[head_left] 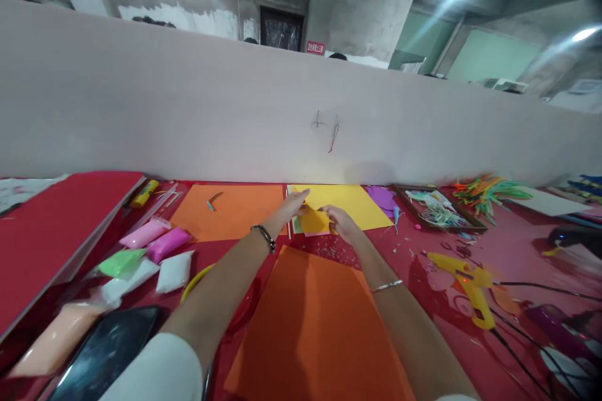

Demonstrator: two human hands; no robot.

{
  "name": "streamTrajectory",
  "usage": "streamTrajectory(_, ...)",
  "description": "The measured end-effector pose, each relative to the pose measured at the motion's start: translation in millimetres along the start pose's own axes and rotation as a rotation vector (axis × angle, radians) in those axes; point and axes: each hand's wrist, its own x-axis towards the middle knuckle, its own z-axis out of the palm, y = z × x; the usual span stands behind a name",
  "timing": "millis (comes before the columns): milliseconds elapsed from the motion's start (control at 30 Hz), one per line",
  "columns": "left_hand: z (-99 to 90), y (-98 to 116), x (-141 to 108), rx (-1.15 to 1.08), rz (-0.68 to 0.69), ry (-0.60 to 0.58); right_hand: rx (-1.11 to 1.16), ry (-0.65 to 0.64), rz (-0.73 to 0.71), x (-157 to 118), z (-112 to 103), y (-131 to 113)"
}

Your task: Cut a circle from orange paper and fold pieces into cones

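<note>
Both arms reach forward over the table to a yellow paper sheet near the white partition. My left hand is at the sheet's left end, its fingers stretched out and apart. Opposite it, my right hand has its fingers curled at a small yellow paper flap; the exact grip is hard to make out. Pale green and pink sheet edges peek out under the yellow. An orange sheet lies left of the hands, with a small curved blue-and-brown piece on it. Closer to me, between my forearms, is a darker orange sheet.
On the right lie a yellow glue gun with its cord, a tray of craft bits and a bundle of coloured strips. Packets of soft clay, a phone and a red board occupy the left.
</note>
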Motion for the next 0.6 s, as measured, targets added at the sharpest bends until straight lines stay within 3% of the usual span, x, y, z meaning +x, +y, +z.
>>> streamTrajectory(133, 20.4, -23, 24, -0.162, -0.015, 0.076, 0.028, -0.090, 0.067, 14, -3, 1)
streamTrajectory(267, 28.1, -39, 32, -0.261, -0.044, 0.038, 0.051, -0.095, 0.126, 37, 1, 0)
streamTrajectory(433, 29.0, -46, 39, -0.321, -0.082, -0.040, 0.094, -0.049, 0.151, 59, 12, 0)
streamTrajectory(600, 21.6, -46, 39, -0.378, -0.093, -0.051, 0.184, -0.072, 0.122, 60, 16, -3)
